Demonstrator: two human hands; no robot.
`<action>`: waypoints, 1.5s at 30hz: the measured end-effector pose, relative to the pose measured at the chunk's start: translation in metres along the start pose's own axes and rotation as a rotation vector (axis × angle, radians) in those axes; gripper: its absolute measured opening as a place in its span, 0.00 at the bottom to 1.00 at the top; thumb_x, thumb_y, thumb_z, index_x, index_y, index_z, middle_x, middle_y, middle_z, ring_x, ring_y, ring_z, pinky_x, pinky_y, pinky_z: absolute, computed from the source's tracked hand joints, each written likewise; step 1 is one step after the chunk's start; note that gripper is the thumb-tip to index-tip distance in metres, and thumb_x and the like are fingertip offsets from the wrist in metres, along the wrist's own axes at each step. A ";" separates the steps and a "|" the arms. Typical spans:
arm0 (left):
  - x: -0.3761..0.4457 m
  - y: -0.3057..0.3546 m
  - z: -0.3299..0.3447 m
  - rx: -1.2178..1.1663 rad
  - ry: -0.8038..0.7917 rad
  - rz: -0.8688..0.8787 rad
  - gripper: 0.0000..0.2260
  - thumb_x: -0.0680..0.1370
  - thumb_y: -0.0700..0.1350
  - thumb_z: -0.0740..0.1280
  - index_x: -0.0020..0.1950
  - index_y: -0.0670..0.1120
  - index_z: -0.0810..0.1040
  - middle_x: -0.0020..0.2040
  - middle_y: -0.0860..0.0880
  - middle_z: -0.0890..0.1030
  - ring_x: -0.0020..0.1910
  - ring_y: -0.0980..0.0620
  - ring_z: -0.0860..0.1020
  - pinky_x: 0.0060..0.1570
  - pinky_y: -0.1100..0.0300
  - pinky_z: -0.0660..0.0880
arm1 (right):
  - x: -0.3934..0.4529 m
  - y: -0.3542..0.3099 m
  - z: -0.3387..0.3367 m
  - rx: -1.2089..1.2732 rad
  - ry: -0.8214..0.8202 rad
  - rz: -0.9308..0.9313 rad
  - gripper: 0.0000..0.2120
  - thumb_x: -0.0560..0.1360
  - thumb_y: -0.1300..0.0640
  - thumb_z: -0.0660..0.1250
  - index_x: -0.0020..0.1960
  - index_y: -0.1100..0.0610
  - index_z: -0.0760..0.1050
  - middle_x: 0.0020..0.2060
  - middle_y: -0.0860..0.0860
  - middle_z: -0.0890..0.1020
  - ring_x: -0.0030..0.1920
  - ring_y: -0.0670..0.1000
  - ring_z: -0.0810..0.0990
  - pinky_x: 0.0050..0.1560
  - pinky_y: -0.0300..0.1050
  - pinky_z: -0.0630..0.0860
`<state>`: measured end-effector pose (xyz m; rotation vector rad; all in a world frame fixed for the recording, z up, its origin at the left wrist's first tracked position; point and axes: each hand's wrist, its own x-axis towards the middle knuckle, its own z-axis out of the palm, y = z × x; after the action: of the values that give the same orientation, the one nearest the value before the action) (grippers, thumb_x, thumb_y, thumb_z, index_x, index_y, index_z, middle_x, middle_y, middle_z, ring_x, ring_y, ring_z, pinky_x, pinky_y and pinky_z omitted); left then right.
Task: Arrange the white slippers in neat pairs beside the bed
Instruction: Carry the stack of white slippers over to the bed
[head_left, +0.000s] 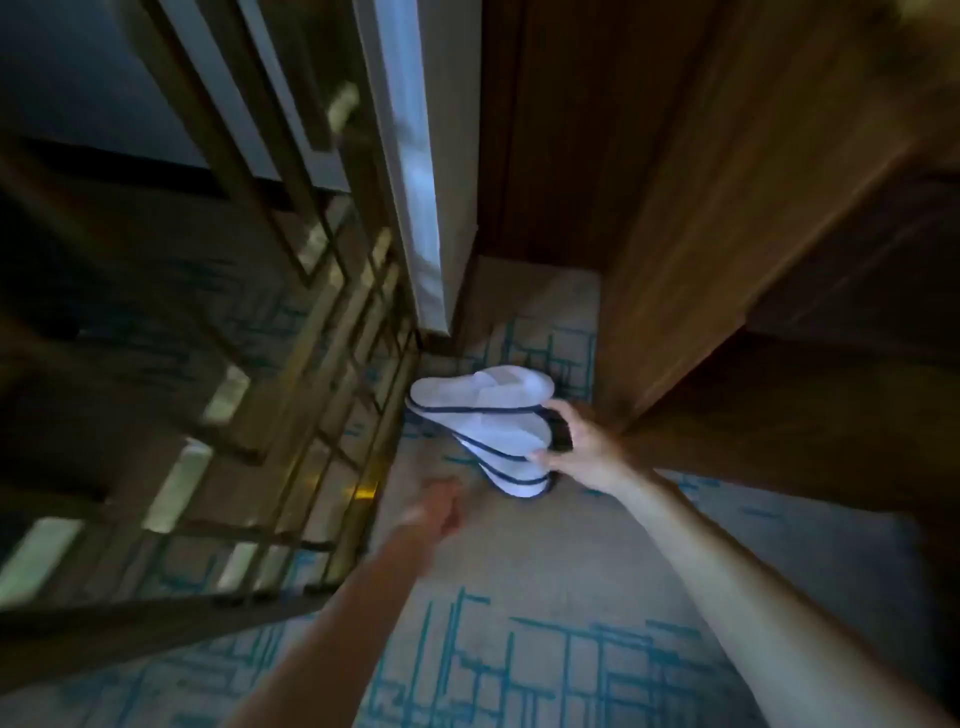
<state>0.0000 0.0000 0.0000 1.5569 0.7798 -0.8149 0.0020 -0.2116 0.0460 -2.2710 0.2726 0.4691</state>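
Note:
A bunch of white slippers (485, 415) with dark blue trim hangs fanned out just above the carpet, several soles stacked together. My right hand (582, 447) grips them at their heel ends, fingers wrapped round the edges. My left hand (439, 506) is blurred, a little below and left of the slippers, not touching them; its fingers look loosely curled with nothing in them. No bed is in view.
A glass partition with a gold metal lattice (291, 364) stands on the left. Dark wooden cabinet panels (701, 234) rise on the right and behind. The beige carpet with teal line pattern (519, 649) runs between them as a narrow strip.

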 end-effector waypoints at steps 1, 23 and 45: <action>0.016 -0.003 0.006 -0.024 -0.016 0.025 0.09 0.73 0.46 0.68 0.34 0.45 0.73 0.32 0.46 0.73 0.30 0.52 0.72 0.31 0.62 0.71 | 0.023 0.012 0.009 -0.009 0.023 -0.018 0.35 0.68 0.47 0.74 0.70 0.50 0.62 0.68 0.52 0.67 0.68 0.52 0.66 0.63 0.43 0.65; 0.154 -0.010 0.071 -0.449 -0.188 0.060 0.24 0.74 0.52 0.70 0.67 0.45 0.70 0.57 0.46 0.76 0.53 0.45 0.75 0.56 0.49 0.72 | 0.187 0.078 0.069 -0.465 -0.026 0.115 0.36 0.68 0.31 0.60 0.71 0.47 0.59 0.69 0.50 0.57 0.71 0.54 0.54 0.70 0.52 0.58; 0.201 -0.035 0.073 -0.271 -0.106 0.096 0.51 0.49 0.71 0.76 0.65 0.46 0.74 0.60 0.43 0.80 0.56 0.42 0.79 0.60 0.47 0.76 | 0.122 0.063 0.118 -0.010 -0.073 0.228 0.39 0.67 0.38 0.69 0.69 0.58 0.64 0.66 0.56 0.71 0.64 0.55 0.71 0.59 0.46 0.71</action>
<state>0.0730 -0.0591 -0.1950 1.2897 0.7014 -0.6850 0.0622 -0.1719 -0.1202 -2.2373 0.4959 0.6704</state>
